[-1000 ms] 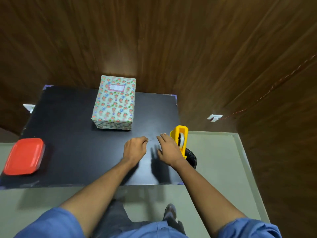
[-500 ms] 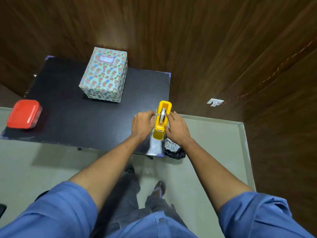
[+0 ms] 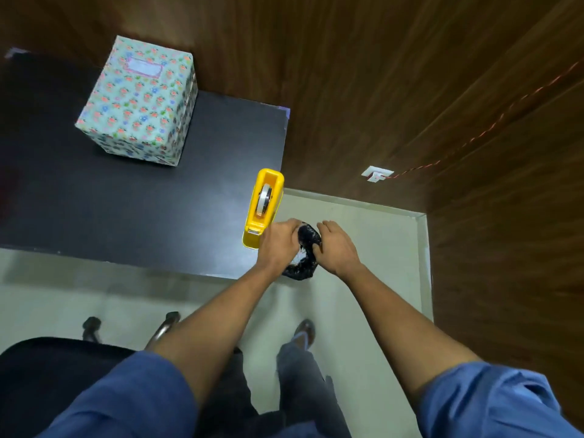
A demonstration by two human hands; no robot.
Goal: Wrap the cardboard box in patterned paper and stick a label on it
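Observation:
The box point(image 3: 136, 99), wrapped in pale green floral paper, stands on the far left part of the black table point(image 3: 126, 200). A pink-edged label point(image 3: 144, 66) is stuck on its top near the far edge. Both hands are off the table's right edge, over a black bag-lined bin point(image 3: 303, 267) on the floor. My left hand point(image 3: 279, 245) has its fingers curled toward the bag. My right hand point(image 3: 338, 248) faces it from the right with fingertips at the bag's rim. Anything between the fingers is hidden.
A yellow tape dispenser point(image 3: 264, 207) lies at the table's right edge, just left of my left hand. Wooden walls close in behind and to the right, with a white socket point(image 3: 377, 174) low on the wall. A black chair point(image 3: 47, 374) is at lower left.
Both hands have moved right, from the tabletop past the tape dispenser to above the black bin. The view has swung right and down, so the red lidded container has left the frame.

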